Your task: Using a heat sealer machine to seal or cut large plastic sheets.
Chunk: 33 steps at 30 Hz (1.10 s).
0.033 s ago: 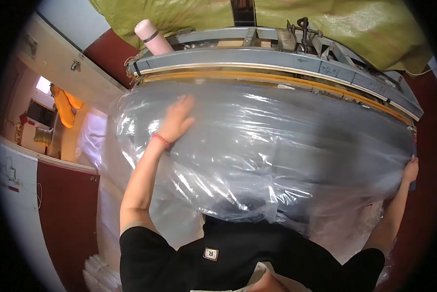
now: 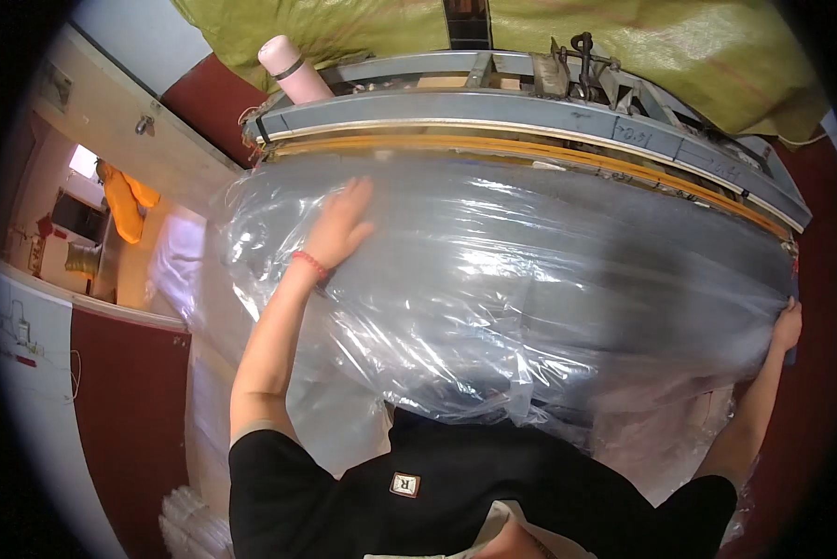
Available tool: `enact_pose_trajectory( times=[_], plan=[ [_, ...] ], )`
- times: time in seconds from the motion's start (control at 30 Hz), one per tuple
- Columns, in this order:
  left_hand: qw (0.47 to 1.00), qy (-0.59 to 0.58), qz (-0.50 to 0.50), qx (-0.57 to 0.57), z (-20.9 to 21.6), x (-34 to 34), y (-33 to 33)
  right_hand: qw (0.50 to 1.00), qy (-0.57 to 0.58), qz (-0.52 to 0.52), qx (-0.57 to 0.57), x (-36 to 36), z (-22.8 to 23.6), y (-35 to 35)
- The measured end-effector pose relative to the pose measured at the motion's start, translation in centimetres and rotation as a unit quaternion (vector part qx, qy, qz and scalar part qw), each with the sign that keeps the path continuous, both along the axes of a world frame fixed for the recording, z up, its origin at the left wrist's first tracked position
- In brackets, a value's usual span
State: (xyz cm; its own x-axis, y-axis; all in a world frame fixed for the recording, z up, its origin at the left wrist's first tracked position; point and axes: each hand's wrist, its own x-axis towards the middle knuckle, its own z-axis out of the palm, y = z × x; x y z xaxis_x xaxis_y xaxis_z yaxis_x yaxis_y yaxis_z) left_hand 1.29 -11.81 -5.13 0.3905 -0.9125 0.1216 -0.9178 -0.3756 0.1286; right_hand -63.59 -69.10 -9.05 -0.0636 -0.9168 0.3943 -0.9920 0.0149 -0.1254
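head view | we see the clear plastic sheet [image 2: 530,298] bulging just below the grey machine frame [image 2: 530,116] | left hand [image 2: 339,228] flat on it, fingers released | right hand [image 2: 788,326] at its right edge, fingers grasping the sheet | pink bottle [image 2: 293,70] at the frame's left end

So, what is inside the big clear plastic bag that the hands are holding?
Through the clear plastic bag a large grey mass shows, filling it from the left hand across to the right hand. Glare and creases blur it, so what it is cannot be told.
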Motion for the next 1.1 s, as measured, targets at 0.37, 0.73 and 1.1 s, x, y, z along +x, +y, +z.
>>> enact_pose_trajectory(
  times=[0.37,0.73,1.1],
  plan=[
    [0.964,-0.172,0.094,-0.181,0.1,2.0,-4.2,0.996,-0.082,0.006,-0.018,-5.4,-2.3,-3.5],
    [0.958,-0.121,0.067,-0.253,-0.4,1.9,-6.3,0.904,-0.406,0.13,-0.033,-11.4,-0.4,-0.7],
    [0.901,0.116,0.076,-0.41,-0.5,3.6,-5.5,0.901,-0.406,0.098,-0.116,-9.6,1.7,-1.8]
  ],
)
